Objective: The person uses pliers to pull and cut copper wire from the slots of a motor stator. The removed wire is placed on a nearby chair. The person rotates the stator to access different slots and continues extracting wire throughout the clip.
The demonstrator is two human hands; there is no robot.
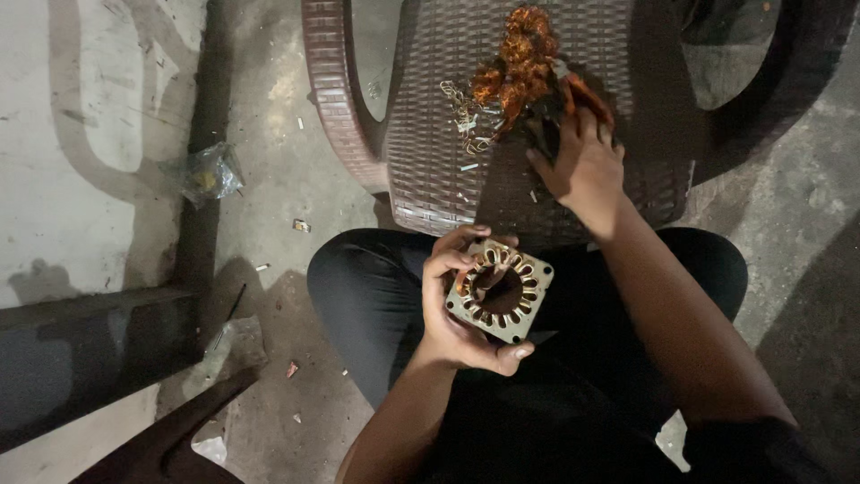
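Lap: the person sits with dark-trousered legs (pixel 376 296) drawn up under the work, which gives the held part a steady rest close to the body.
Left hand (pixel 461 318): clamped on the motor stator (pixel 502 289), thumb under the lower edge, fingers (pixel 448 264) curled over the upper left corner; judged a hold that keeps the open bore turned up to the camera.
Motor stator: square grey laminated frame with a round bore and copper winding ends showing around the slots; held above the lap, just short of the chair's front edge.
Right hand (pixel 582 161): reached forward, apart from the left, fingers spread and pressed down on the chair seat at the foot of the wire heap; whether it pinches any strand cannot be told.
Copper wire heap (pixel 520 63): tangled orange-brown coils lying on the seat, touching the right hand's fingertips; a few paler loops (pixel 466 112) trail to its left.
Surface: brown woven-pattern plastic chair (pixel 430 161), serving as the place where loose wire is piled, directly ahead of the knees.
Floor (pixel 278 134): bare concrete with small scraps; a crumpled clear plastic bag (pixel 208 175) lies well to the left.
Lighting: dim, with hard shadows across the chair's far side.
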